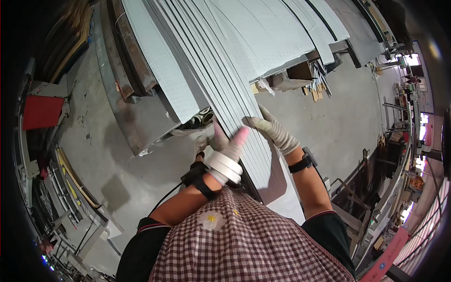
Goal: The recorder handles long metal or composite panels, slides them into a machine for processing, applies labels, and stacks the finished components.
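Item under handling: a set of long pale strips (pixel 202 61), lying side by side and running from the top centre of the frame down to the lower centre, close to the wearer's body. Dark seams show between the strips along their length.

Left hand (pixel 226 149): placed on the left edge of the strips, just below the centre of the frame. Its thumb lies across the upper face and a finger rises along the edge; the hand is closed on that side. A thick white ring (pixel 225 167) encircles the wrist area, and a black band (pixel 204 189) sits on the forearm beyond it.

Right hand (pixel 277 132): gloved in a striped knit, placed on the right edge, slightly higher in the frame. Its thumb is on the upper face, its fingers at the side; the hand is closed on that edge. How far the fingers of either hand reach underneath cannot be determined. A dark wristband (pixel 303 162) is worn on this arm.

Surroundings: broad pale sheets (pixel 268 37) extend across the upper right; brown metal beams (pixel 123 51) lie at the upper left. A red panel (pixel 43 112) stands at the far left, above grey floor (pixel 108 164). A checked apron (pixel 249 239) fills the bottom centre.
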Demonstrator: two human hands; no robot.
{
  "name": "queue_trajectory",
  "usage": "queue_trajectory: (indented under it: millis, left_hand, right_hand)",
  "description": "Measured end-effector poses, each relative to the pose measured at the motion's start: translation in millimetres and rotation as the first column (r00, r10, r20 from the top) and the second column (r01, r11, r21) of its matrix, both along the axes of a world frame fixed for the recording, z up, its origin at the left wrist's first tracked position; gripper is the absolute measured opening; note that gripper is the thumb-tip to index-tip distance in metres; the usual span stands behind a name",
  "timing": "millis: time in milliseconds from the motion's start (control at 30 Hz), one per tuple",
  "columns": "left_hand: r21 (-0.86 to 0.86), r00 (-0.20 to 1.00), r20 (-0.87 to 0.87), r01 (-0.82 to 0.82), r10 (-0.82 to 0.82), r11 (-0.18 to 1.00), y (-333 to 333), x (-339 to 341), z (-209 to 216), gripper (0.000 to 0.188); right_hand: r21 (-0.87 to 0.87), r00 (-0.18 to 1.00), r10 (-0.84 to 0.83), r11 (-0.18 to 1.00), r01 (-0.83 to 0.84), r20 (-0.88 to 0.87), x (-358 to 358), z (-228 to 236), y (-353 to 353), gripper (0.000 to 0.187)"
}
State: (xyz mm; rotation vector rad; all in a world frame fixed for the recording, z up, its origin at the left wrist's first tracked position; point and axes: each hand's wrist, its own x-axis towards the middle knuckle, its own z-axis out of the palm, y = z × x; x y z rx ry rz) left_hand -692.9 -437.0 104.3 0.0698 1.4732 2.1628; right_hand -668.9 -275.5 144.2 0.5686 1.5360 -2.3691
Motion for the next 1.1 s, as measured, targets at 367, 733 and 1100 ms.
queue_trajectory:
  millis: [367,733,1100]
  left_hand:
    - [-0.095,0.959,-0.213,-0.209,0.185,0.973,10.5,-28.3,-35.8,0.072]
    - [0.157,0.96,0.274,0.018,-0.061,0.987,-13.2,-43.7,10.5,0.094]
    - [0.002,0.982,0.069,-0.177,0.176,0.984,-43.3,-11.8,80.0,0.089]
  right_hand:
    - [-0.054,0.984,-0.17,0.985,0.167,-0.058,-6.1,-14.8,-24.4,0.087]
    - [-0.019,0.993,-0.12,0.993,0.12,0.018,-29.9,-10.8,-17.7,0.094]
    - [0.186,0.992,-0.002,0.982,0.026,-0.128,-23.8,62.5,-61.8,0.101]
